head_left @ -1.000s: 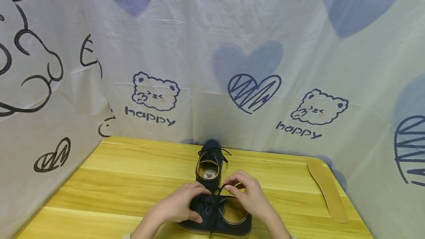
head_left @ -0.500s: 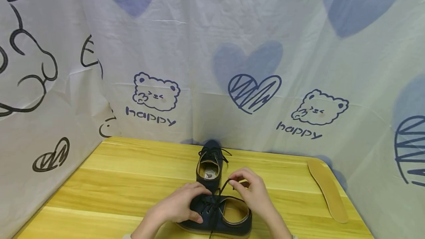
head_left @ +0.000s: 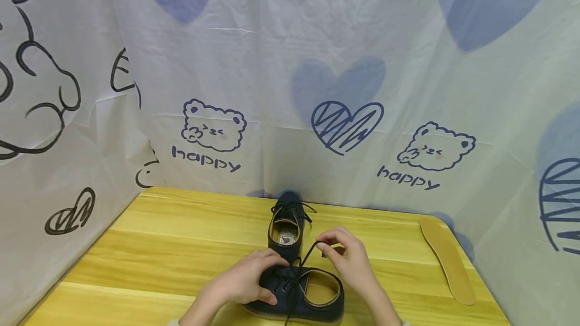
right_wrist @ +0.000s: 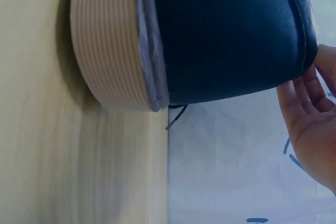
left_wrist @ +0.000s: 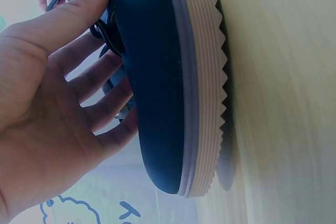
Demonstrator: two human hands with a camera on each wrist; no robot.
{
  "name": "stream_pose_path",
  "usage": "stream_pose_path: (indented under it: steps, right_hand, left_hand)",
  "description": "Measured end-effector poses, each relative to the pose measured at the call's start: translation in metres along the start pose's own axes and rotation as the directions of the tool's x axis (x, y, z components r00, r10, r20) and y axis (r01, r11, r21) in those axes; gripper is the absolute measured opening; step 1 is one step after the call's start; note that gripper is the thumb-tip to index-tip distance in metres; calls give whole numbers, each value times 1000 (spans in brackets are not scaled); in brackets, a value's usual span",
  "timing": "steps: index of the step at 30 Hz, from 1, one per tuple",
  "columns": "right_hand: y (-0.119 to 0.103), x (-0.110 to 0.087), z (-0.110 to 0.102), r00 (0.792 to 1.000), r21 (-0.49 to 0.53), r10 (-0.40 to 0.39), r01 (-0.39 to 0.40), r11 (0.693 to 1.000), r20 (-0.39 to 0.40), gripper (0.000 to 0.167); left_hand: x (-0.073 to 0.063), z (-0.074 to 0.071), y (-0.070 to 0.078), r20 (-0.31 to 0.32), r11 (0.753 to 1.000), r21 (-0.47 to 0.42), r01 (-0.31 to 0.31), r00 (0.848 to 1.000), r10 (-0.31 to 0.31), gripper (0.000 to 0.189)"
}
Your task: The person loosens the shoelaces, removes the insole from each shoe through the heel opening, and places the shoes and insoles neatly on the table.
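Observation:
A dark navy lace-up shoe [head_left: 317, 311] lies sideways before me, its toe to the left and its tan-lined opening to the right. My left hand [head_left: 246, 278] holds its front part, thumb on the near side and fingers over the top. Between thumb and fingertips my right hand [head_left: 349, 260] pinches a black shoelace [head_left: 310, 252], which slants up from the lacing. In the left wrist view the shoe's side [left_wrist: 152, 77] shows above a ribbed tan sole [left_wrist: 205, 77]. The right wrist view shows the heel [right_wrist: 226, 35] partly hiding the right hand's fingertips.
A matching shoe [head_left: 285, 253] stands directly behind, toe pointing away, with its laces tied. On the right of the wooden table [head_left: 181, 235] lies a tan insole [head_left: 446, 260]. A printed white cloth [head_left: 281, 165] hangs along the back and sides.
My right hand has moved a little up and to the right, drawing the shoelace out longer and straighter. My left hand and both shoes stay in place.

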State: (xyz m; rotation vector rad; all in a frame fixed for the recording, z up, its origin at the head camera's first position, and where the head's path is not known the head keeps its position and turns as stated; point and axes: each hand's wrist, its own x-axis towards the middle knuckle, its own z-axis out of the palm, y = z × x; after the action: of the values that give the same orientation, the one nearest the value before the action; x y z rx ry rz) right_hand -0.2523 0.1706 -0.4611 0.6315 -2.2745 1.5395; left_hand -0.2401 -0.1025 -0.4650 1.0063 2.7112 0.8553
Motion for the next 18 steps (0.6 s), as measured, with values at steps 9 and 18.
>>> stream_pose_path:
  steps: [9,18]
  right_hand:
    - [3,2,-4,1000,6,-7,7,1000,-25,8]
    - [3,3,-9,997,2,-15,15,1000,-77,10]
  left_hand:
    - [0,-1,1,-3,1000,2,0,1000,0,67]
    - [1,-3,1,17,1000,-13,11,1000,-11,67]
